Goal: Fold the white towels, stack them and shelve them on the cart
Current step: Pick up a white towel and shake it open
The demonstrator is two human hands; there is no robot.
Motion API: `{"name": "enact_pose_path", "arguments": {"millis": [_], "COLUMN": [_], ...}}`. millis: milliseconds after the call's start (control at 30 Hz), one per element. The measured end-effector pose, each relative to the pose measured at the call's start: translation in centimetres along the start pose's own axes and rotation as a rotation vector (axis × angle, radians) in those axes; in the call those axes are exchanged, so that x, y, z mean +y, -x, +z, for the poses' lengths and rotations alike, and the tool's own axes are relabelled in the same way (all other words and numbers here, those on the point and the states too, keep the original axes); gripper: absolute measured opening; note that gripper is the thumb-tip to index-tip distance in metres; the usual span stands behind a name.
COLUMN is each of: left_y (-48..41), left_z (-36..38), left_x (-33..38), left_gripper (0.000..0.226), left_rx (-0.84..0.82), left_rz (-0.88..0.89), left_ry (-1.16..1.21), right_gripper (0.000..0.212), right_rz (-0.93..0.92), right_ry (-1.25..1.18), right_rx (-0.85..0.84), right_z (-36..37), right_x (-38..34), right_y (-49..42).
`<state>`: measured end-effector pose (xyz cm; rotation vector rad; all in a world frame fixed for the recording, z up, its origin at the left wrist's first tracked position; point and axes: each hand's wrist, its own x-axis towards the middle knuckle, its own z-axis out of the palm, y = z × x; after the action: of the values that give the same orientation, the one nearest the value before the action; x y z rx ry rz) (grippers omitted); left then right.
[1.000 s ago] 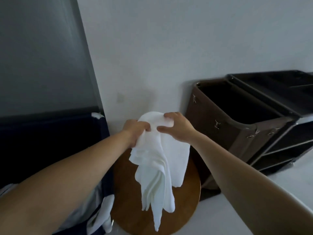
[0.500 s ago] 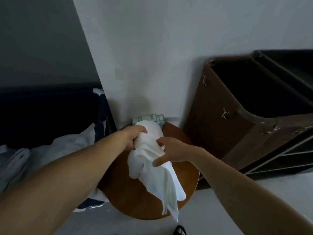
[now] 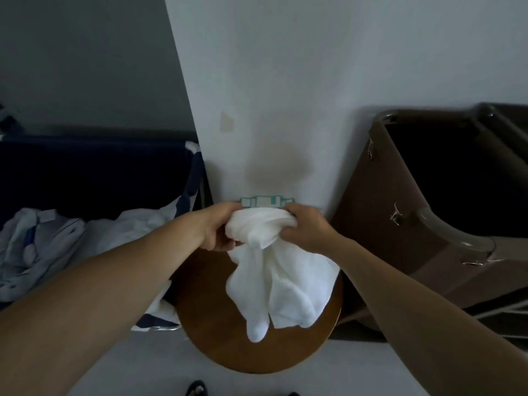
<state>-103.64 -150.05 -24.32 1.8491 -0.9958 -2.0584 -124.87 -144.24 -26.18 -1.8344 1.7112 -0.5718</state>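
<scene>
A round brown wooden table (image 3: 217,332) stood against the white wall (image 3: 285,81), with a dark brown cart (image 3: 400,224) at its right and a heap of crumpled pale linen (image 3: 43,238) at its left. A small teal-and-white packet (image 3: 265,200) showed just behind the hands. The crumpled white towel (image 3: 280,281) hung over the tabletop, its top bunched between the left hand (image 3: 213,227) and right hand (image 3: 307,227). Both gripped it with curled fingers, arms stretched forward.
</scene>
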Motion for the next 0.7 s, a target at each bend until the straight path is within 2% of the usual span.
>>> {"name": "enact_pose_path", "arguments": {"millis": [100,167,233,300,333,367,400,433,500,533,567,600,633,700], "left_y": [1.0,0.9,0.4,0.4,0.2,0.4,0.3,0.4,0.6,0.8,0.6,0.4,0.2,0.3], "left_z": [-1.9,-3.1,-3.5,-2.6,-2.1,-1.7,-1.5,-1.4,-1.1,-0.7,-0.2,0.4,0.9,1.7], "left_x": [0.1,-0.8,-1.9,-2.5,-2.5,-2.3,-1.9,-1.6,-1.3,-1.1,-1.3,-1.5,-1.5,-1.2], "left_gripper": [0.042,0.045,0.044,0.041,0.033,0.024,0.028,0.043,0.074,0.084,0.088,0.085,0.075,0.045], "left_rx": [-0.057,-0.065,-0.012,0.118,0.161,0.157,0.108,0.018,-0.173,-0.205,-0.159,-0.065,0.036,0.174], "left_rz": [-0.031,-0.059,-0.054,0.051,0.162,0.301,0.452,0.554,0.606,0.641,0.682,0.756,0.784,0.787], "left_ry": [-0.025,-0.096,-0.314,-0.564,-0.637,-0.663,-0.662,-0.649,-0.706,-0.851,-1.053,-1.205,-1.248,-1.123], "right_gripper": [0.041,0.045,0.041,0.036,0.033,0.032,0.031,0.031,0.032,0.032,0.03,0.028,0.027,0.029], "right_rz": [0.004,0.007,0.022,0.022,0.018,0.02,0.018,0.012,-0.004,-0.011,-0.008,-0.004,0.004,-0.001], "right_ry": [0.036,0.209,0.33,0.338,0.326,0.312,0.298,0.283,0.248,0.228,0.213,0.2,0.196,0.188], "right_rx": [-0.043,-0.14,-0.163,-0.133,-0.107,-0.087,-0.075,-0.069,-0.075,-0.08,-0.086,-0.094,-0.108,-0.118], "right_z": [-0.5,0.1,1.0,1.6,1.8,1.9,2.0,2.1,2.0,1.8,1.7,1.4,1.1,0.4], "right_x": [-0.1,0.5,0.6,0.2,-0.2,-0.6,-0.9,-1.4,-2.1,-2.4,-2.7,-2.9,-3.1,-3.2], "right_y": [-0.5,-0.7,-0.9,-1.2,-1.3,-1.4,-1.6,-1.7,-1.9,-2.0,-2.0,-1.9,-1.7,-1.3]}}
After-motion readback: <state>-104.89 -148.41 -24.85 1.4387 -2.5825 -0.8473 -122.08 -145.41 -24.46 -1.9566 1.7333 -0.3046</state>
